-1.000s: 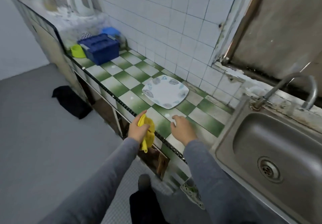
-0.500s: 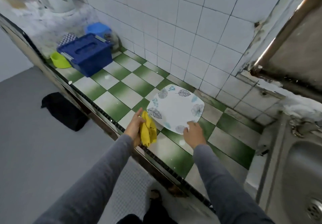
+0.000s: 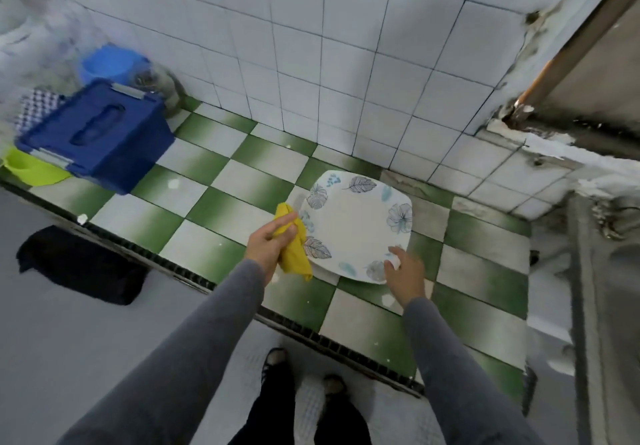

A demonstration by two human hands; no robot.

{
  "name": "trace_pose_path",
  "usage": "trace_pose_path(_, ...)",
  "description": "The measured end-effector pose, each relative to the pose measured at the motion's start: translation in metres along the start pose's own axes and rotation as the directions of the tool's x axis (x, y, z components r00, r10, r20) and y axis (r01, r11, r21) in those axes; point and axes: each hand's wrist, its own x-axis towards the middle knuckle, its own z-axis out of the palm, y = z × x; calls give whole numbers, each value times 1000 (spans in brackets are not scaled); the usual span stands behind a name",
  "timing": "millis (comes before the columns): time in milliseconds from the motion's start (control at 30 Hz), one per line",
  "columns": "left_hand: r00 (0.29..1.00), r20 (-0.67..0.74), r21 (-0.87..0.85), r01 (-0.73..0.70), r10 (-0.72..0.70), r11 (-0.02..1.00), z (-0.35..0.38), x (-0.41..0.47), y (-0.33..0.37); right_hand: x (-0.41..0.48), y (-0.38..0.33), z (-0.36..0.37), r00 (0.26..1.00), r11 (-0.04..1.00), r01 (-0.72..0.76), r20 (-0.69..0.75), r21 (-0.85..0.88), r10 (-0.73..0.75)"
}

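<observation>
Moved both hands further onto the plate (image 3: 353, 226) since half a second ago, with the view now tipped more steeply down. Nearest, at bottom centre: dark trouser legs and two shoes (image 3: 273, 361) on a pale mat. On the grey floor at lower left: a black bundle (image 3: 79, 264). Above those, grey sleeves reaching up to the green-and-white checked counter (image 3: 221, 209).

Left hand (image 3: 270, 245): fingers curled round a bunched yellow cloth (image 3: 294, 257), held against the plate's left rim, tail hanging below the fist. Right hand (image 3: 403, 278): pinching the plate's near right corner, thumb on top of the rim, other fingers hidden beneath.

Plate itself at frame centre on the counter, squarish, white with blue-grey leaf prints, nothing on it; near edge seemingly raised a little, with shadow under it.

Left of centre, well apart from the plate: dark blue box (image 3: 93, 136), lid shut with grey clips, contents hidden. Touching its near left corner, at the left edge: lime-green bowl (image 3: 31, 171), inside not visible. Behind the box, against the white wall tiles in the upper left: round blue tub (image 3: 110, 63), contents too blurred to tell. At the right edge: part of a steel sink (image 3: 609, 306), basin mostly out of frame.
</observation>
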Motion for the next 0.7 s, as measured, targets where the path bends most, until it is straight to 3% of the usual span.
trace_pose_path(267, 986, 129, 1, 105, -104, 994, -21, 43, 16, -2, 4, 23, 988, 942, -53, -118, 331, 97)
trace_pose_path(700, 973, 180, -33, 154, -146, 987, -30, 68, 24, 8, 10, 35, 997, 781, -80, 61, 620, 53)
